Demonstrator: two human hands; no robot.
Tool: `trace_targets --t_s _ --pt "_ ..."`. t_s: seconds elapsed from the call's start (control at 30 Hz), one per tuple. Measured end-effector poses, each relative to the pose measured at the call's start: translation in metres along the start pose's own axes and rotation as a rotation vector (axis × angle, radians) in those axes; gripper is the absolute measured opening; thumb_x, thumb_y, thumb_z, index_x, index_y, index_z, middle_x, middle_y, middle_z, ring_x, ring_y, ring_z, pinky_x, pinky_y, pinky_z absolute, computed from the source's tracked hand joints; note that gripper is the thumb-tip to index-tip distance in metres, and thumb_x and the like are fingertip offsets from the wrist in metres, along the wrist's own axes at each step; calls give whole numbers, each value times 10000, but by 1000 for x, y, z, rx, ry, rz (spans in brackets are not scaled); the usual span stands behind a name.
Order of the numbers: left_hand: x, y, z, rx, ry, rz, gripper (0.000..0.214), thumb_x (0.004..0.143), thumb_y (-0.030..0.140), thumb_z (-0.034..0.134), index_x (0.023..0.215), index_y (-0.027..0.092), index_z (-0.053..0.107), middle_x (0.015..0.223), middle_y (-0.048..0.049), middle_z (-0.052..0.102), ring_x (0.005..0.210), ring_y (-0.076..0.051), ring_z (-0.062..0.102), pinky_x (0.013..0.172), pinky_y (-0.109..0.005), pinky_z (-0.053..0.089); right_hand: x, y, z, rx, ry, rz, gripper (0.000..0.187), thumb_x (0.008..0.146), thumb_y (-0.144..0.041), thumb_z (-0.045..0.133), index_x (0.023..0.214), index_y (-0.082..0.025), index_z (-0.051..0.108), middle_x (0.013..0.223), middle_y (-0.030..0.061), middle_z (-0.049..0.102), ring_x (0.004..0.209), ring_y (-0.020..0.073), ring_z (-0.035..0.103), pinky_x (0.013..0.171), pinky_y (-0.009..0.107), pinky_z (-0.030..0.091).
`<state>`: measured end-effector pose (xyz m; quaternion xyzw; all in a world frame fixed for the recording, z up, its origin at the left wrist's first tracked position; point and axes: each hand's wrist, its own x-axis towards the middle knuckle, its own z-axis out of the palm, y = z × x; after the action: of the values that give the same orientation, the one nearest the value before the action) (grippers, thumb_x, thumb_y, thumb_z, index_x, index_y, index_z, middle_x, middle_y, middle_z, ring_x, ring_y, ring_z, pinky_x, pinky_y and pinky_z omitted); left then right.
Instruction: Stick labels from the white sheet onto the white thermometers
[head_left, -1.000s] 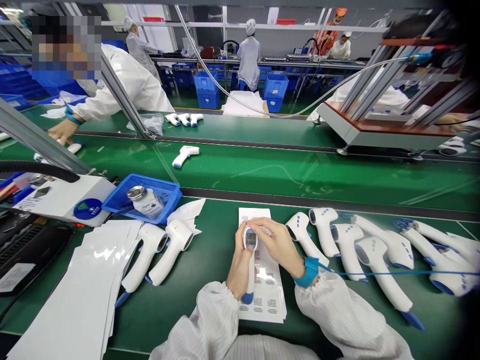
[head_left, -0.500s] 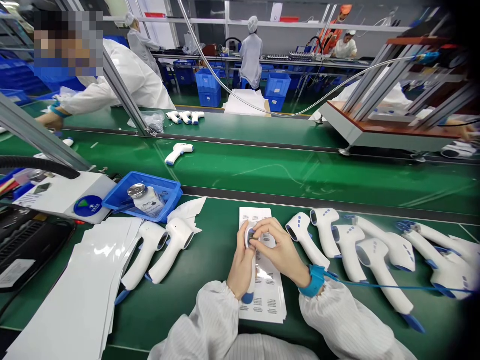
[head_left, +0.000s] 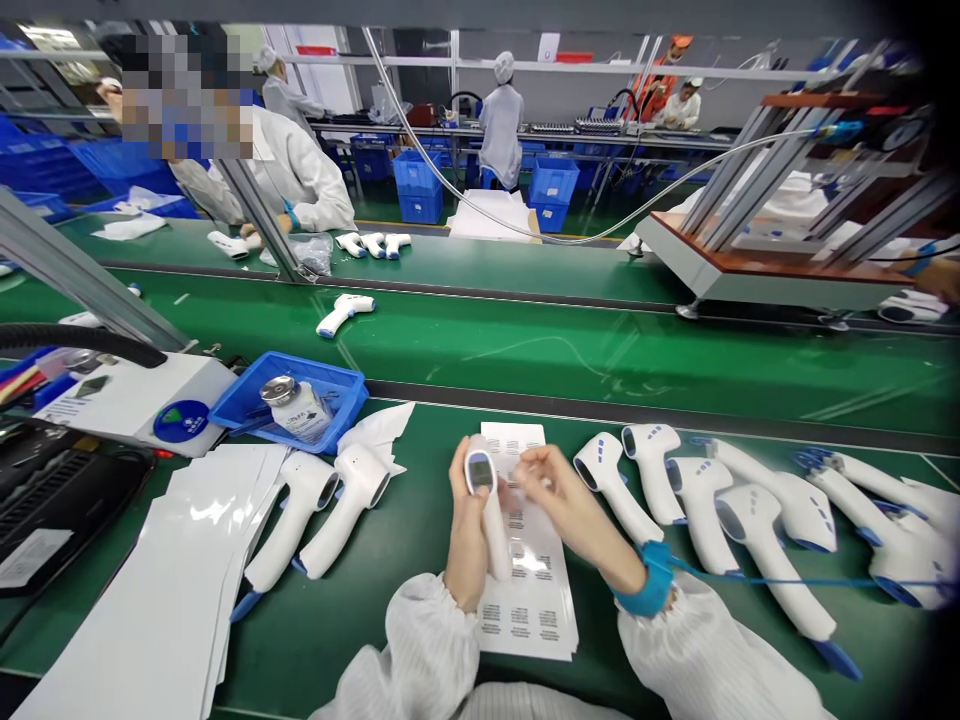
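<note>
My left hand (head_left: 469, 545) is wrapped round a white infrared thermometer (head_left: 493, 520), its small grey screen facing up toward me. Just right of it, apart from the thermometer, my right hand (head_left: 562, 500) has its thumb and fingers drawn together in a pinch; whatever is between them is too small and blurred to name. A blue strap with a cord circles the right wrist. Beneath both hands lies a sheet of printed labels (head_left: 544, 610). Several white thermometers (head_left: 701, 500) rest right of my right hand, and two more thermometers (head_left: 341, 510) lie to the left.
At left are a stack of white sheets (head_left: 161, 570), a blue tray (head_left: 349, 405) with a metal-capped bottle, and a white box (head_left: 135, 400). Beyond the table runs a green conveyor (head_left: 525, 340) carrying a thermometer (head_left: 345, 313). A co-worker (head_left: 300, 170) leans over the far side.
My right hand has drawn away from the thermometer toward the right. The thermometer's screen, covered by fingers before, now shows. The conveyor thermometer shifted slightly left; the co-worker's arm moved right.
</note>
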<state>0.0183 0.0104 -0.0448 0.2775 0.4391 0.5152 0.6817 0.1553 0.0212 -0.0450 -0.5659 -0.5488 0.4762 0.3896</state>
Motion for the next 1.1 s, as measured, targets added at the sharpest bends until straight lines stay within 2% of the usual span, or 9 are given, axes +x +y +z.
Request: trace_targets --t_s 0.07,0.13,0.37,0.53,0.7,0.83,0.9,1.0,1.1 --pt "5 10 4 -53 19 33 645 936 355 417 1506 376 115 1308 -48 575 1076 -205 629 958 -371 478 -3 -5 5 -85 -259 1 294 837 -375 626 1063 -218 524 934 33 651 833 188 628 673 293 505" --pt "10 17 6 -13 -9 18 654 943 393 428 1506 395 95 1449 -38 460 1235 -215 538 1019 -363 433 13 -13 9 -220 -336 -43 259 862 -328 578 1086 -207 527 920 32 658 784 185 633 646 288 498" --pt "5 16 -6 351 -29 -88 649 897 420 535 1468 362 234 1504 -81 342 1405 -305 310 1091 -477 325 126 -33 -28 -631 76 -129 559 837 -346 600 1317 -108 437 1277 198 500 1194 323 506 979 460 424" --pt "-5 16 -25 434 31 -68 435 895 360 515 1319 280 460 1345 -89 495 1328 -276 402 1088 -433 319 54 -8 -74 -800 129 -124 319 840 -303 593 1127 -164 578 1186 179 562 1157 366 525 943 490 432" --pt "-7 4 -22 389 -27 -50 397 878 368 543 1254 247 502 1203 -88 554 1155 -253 530 983 -394 410 -38 30 -89 -1188 183 140 395 816 -251 601 1177 -106 534 1044 222 640 952 395 633 704 444 499" --pt "-9 -11 1 265 -191 -130 738 831 316 644 1461 264 263 1174 -98 590 1155 -230 539 1030 -396 373 -53 23 -51 -671 201 171 472 910 -330 441 1347 -159 396 1140 171 635 982 328 650 775 439 517" --pt "-9 -14 12 92 -206 -137 893 817 307 672 1502 316 100 1173 -80 603 1137 -213 565 1004 -379 408 -56 10 -21 -258 71 149 535 915 -399 423 1410 -220 329 1145 127 625 941 280 656 704 391 546" --pt "-6 -11 19 -9 -66 -38 850 843 306 636 1482 399 85 998 -1 611 855 -147 633 861 -329 493 -69 -3 19 281 -188 272 709 851 -487 532 1462 -280 239 1031 85 635 842 249 655 542 333 553" --pt "-2 -9 13 134 -56 -6 744 874 314 583 1475 387 150 817 41 565 589 -91 535 686 -262 501 -88 -8 31 534 -281 458 749 762 -486 665 1399 -263 338 1065 74 618 915 225 650 716 355 579"
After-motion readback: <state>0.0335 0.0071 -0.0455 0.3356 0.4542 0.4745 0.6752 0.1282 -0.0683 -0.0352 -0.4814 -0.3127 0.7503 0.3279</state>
